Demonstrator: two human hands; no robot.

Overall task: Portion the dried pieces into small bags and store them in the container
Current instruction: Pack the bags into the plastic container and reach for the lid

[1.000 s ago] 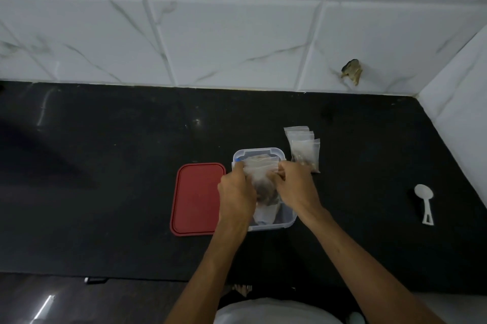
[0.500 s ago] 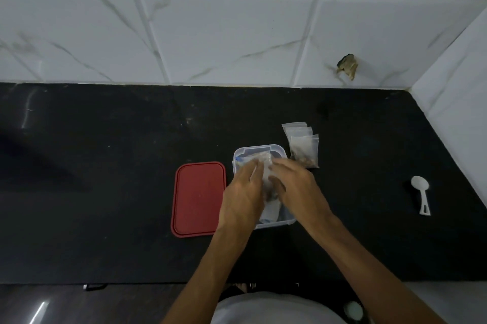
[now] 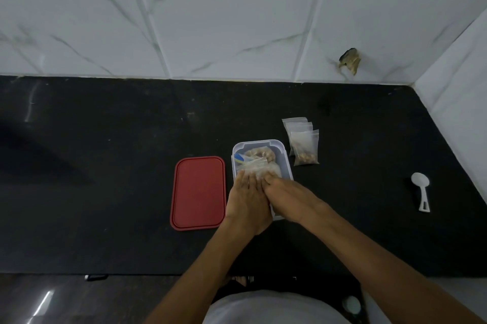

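Small bag (image 3: pixel 255 168) pressed into the container (image 3: pixel 284 151) by left hand (image 3: pixel 247 201) and right hand (image 3: pixel 288 199), seemingly flat-fingered; filled bags (image 3: pixel 304 148) and red lid (image 3: pixel 199 193) wait outside.

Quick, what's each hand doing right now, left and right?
Left hand: open, fingers flat, pressing the small bags down in the container.
Right hand: open, pressing there too.
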